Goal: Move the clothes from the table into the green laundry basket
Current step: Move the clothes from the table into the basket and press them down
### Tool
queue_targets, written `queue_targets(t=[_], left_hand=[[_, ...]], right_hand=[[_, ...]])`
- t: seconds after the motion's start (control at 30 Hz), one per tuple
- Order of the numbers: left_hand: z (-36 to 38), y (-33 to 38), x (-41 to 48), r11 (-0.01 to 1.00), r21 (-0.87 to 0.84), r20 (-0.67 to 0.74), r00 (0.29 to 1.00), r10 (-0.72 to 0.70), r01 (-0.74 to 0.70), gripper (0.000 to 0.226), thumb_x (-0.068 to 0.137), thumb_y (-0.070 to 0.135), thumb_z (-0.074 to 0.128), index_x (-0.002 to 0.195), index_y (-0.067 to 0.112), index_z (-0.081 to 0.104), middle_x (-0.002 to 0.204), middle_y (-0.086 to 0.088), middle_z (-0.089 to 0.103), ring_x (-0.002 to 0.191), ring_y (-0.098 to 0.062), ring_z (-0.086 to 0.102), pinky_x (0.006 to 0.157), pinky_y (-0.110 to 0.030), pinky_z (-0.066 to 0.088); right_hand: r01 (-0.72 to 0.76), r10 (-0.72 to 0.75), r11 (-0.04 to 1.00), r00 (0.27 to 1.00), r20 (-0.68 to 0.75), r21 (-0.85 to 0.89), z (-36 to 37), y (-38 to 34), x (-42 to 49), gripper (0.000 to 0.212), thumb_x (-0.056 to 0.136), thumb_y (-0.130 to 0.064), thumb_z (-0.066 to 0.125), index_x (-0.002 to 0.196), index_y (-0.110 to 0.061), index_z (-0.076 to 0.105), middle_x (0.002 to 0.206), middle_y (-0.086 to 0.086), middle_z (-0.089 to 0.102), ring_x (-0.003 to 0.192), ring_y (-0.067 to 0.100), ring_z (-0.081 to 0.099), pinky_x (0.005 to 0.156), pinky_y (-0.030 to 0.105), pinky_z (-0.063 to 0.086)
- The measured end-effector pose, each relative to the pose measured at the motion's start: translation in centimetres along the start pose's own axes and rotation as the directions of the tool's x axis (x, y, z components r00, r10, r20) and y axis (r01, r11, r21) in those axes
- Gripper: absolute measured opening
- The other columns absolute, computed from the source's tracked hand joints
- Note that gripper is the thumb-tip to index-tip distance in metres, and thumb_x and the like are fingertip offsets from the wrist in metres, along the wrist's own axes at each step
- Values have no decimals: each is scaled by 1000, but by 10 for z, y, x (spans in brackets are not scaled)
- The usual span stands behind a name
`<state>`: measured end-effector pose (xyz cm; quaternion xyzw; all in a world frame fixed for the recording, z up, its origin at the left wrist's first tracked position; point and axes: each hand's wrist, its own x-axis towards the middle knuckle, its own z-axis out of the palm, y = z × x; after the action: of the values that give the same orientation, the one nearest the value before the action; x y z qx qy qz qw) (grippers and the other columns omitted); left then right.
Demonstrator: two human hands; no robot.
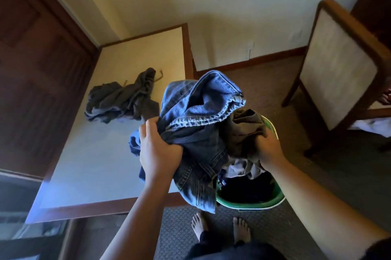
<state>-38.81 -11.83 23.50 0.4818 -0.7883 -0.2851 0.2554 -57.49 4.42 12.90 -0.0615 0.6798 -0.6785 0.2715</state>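
Left hand point(158, 149), fingers point(150, 127) curled into jeans point(201, 101), right hand point(268, 147) into dark garment point(247, 126), above green laundry basket point(249, 203); risk of dangling leg catching outside rim.

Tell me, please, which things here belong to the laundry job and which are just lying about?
Belongs to the job: blue jeans gripped by the left hand; dark cloth gripped by the right hand; green laundry basket beneath; grey garment lying on the table.
Just lying about: chair; door.
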Motion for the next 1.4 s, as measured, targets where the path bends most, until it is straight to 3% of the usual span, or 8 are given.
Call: queue_targets(t=[0.2, 0.3, 0.5, 0.77, 0.93, 1.0, 1.2, 1.4], left_hand=[[22, 10, -7, 1000, 10, 57, 998, -24, 24, 65, 72, 3, 67, 132, 23, 50, 133, 0, 48, 94, -18, 43, 75, -37, 42], [32, 11, -11, 1000, 9, 89, 996, -3, 3, 65, 73, 2, 67, 132, 22, 50, 127, 5, 44, 94, -17, 43, 74, -37, 41], [60, 24, -14, 998, -56, 160, 987, -27, 37, 63, 71, -1, 65, 129, 21, 52, 122, 4, 43, 99, -25, 49, 80, -38, 44], [104, 60, -14, 790, -480, 400, 897, -190, 381, 83, 40, 8, 75, 115, 37, 58, 122, -7, 65, 107, -30, 69, 84, -57, 64], [122, 81, -13, 573, -581, 592, 783, -191, 579, 65, 64, -27, 58, 113, 16, 59, 101, -12, 69, 93, -32, 70, 79, -50, 63], [132, 81, -9, 551, -562, 639, 747, -184, 617, 65, 66, -27, 56, 117, 13, 59, 104, -16, 69, 93, -34, 69, 80, -52, 62], [162, 31, 0, 832, -266, 647, 730, -220, 487, 57, 68, 9, 77, 113, 41, 64, 113, -8, 74, 97, -31, 74, 86, -52, 63], [151, -6, -6, 978, 175, 699, 686, -204, 113, 33, 95, 19, 61, 128, 20, 64, 123, -8, 72, 104, -30, 70, 90, -41, 62]], right_hand=[[-146, 183, 958, 974, 135, -247, -22, 9, 6, 24, 94, -7, 64, 118, -12, 65, 106, 7, 69, 105, 27, 67, 93, 38, 52], [-270, 313, 917, 943, 113, -294, -34, 21, 12, 57, 92, -9, 75, 144, -14, 51, 131, 8, 62, 116, 28, 62, 90, 31, 47], [-350, 365, 929, 920, 145, -119, -46, 11, 2, 32, 103, -32, 61, 133, -24, 67, 132, 3, 69, 102, 13, 68, 80, 32, 55], [-235, 201, 962, 954, 220, 140, -54, -14, -1, 54, 96, -62, 59, 133, -24, 67, 134, 8, 69, 128, 28, 63, 113, 55, 44], [-4, 4, 998, 1000, 10, 70, -75, -24, -2, 28, 107, -33, 52, 129, -21, 65, 106, -20, 77, 91, -12, 70, 72, 6, 51], [38, -37, 995, 999, -10, 95, -81, -23, -3, 24, 107, -30, 54, 128, -26, 65, 101, -25, 77, 91, -12, 71, 71, 6, 52], [-152, 198, 954, 967, 163, -259, -81, 14, 12, 71, 84, -86, 49, 149, -64, 32, 163, -13, 39, 150, 22, 39, 122, 54, 31], [-191, 298, 816, 948, 114, -546, -74, 37, 2, 60, 111, -43, 35, 165, -29, 15, 173, -3, 15, 157, 26, 21, 125, 45, 21]])
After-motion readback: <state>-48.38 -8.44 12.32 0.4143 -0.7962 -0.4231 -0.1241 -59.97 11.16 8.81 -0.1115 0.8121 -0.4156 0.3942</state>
